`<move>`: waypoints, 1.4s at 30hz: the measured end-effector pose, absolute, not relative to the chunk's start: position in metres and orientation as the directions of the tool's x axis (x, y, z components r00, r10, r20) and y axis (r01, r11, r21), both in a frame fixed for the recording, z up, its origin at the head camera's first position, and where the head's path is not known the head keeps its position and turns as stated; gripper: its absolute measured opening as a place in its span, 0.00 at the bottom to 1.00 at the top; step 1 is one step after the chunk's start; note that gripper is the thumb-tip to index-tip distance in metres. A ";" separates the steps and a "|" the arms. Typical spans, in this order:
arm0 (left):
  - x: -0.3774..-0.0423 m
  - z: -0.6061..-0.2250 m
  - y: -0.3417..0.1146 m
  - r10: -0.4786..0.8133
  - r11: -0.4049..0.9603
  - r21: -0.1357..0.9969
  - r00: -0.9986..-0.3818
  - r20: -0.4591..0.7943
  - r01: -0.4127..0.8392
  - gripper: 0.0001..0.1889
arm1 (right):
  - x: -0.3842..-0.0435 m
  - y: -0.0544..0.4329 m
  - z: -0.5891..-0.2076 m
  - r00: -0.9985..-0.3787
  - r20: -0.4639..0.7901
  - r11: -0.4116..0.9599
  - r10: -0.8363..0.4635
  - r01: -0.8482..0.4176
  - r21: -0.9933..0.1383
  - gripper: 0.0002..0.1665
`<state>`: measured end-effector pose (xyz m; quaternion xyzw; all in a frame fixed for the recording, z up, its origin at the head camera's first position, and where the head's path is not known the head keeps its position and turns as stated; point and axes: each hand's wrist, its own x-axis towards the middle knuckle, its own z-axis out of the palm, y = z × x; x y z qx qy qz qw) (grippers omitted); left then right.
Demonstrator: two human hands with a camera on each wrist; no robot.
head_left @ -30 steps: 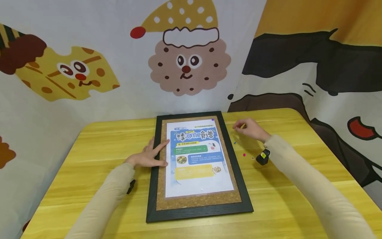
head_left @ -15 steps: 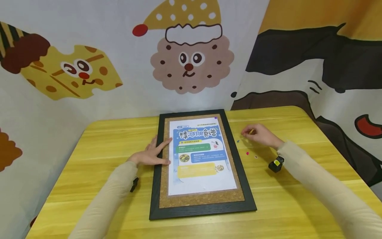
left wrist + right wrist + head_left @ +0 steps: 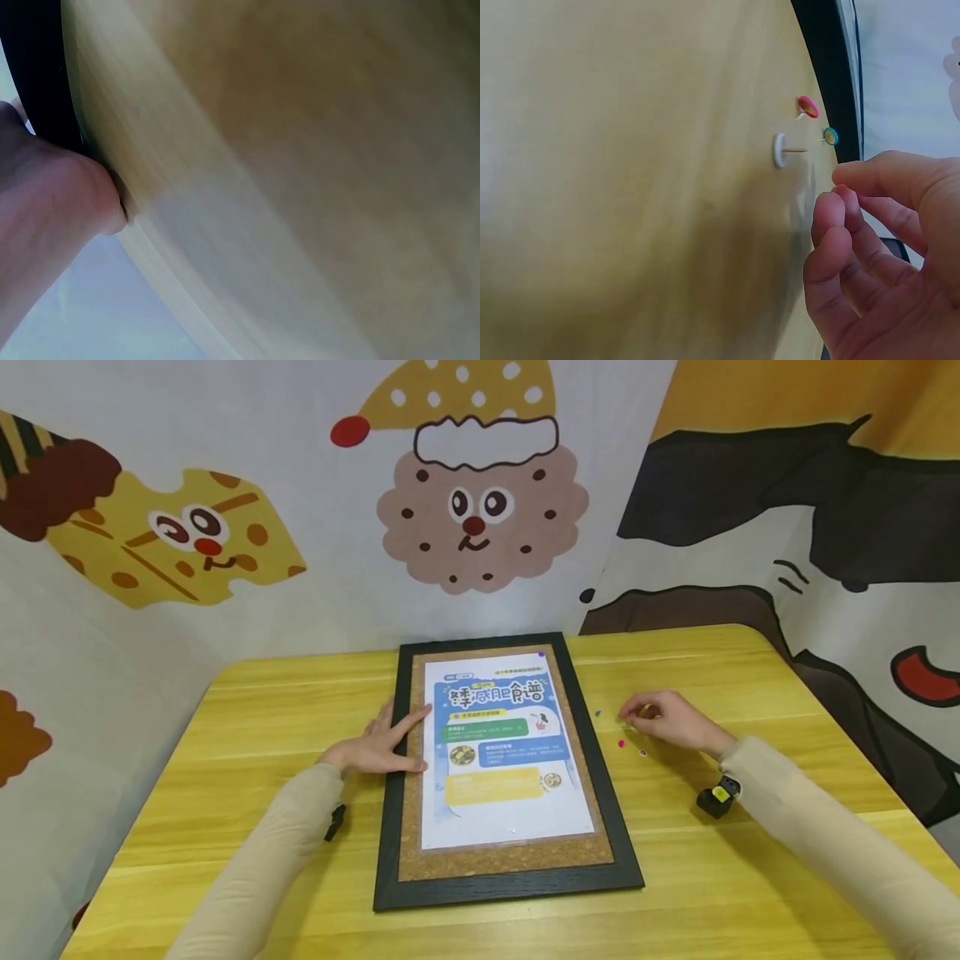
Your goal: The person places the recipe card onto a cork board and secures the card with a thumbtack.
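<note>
A framed cork board (image 3: 506, 865) with a black border lies on the table, a printed poster (image 3: 480, 825) on it. My left hand (image 3: 378, 747) rests spread over the board's left side, thumb and forefinger reaching the poster's edge. In the left wrist view, part of that hand (image 3: 60, 191) shows beside the black frame (image 3: 37, 75). My right hand (image 3: 671, 720) hovers right of the board, fingers loosely bent, nothing visible between thumb and forefinger. Near its fingertips lie a white thumbtack (image 3: 780, 151), a pink thumbtack (image 3: 808, 106) and a blue thumbtack (image 3: 830, 136).
A purple thumbtack (image 3: 541, 653) sits at the poster's upper right corner. The yellow wood-grain table (image 3: 247, 718) extends around the board. Behind its far edge hangs a cloth backdrop (image 3: 322, 618) with cartoon food figures.
My right hand has moved right and nearer to me, from beside the board's upper right toward the loose thumbtacks. The left hand stays on the board; the view has shifted slightly.
</note>
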<state>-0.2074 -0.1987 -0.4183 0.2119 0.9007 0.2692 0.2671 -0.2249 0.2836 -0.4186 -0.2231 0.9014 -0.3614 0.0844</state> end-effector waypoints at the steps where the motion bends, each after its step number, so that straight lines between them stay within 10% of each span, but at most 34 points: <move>1: -0.207 -0.418 -0.199 0.528 0.762 0.602 -0.767 -0.365 0.238 0.51 | -0.223 0.285 -0.420 -0.884 0.014 0.642 -0.467 -0.349 -0.683 0.08; 42: -0.206 -0.416 -0.198 0.519 0.765 0.602 -0.772 -0.366 0.228 0.50 | -0.189 0.306 -0.440 -0.858 0.076 0.548 -0.508 -0.390 -0.740 0.08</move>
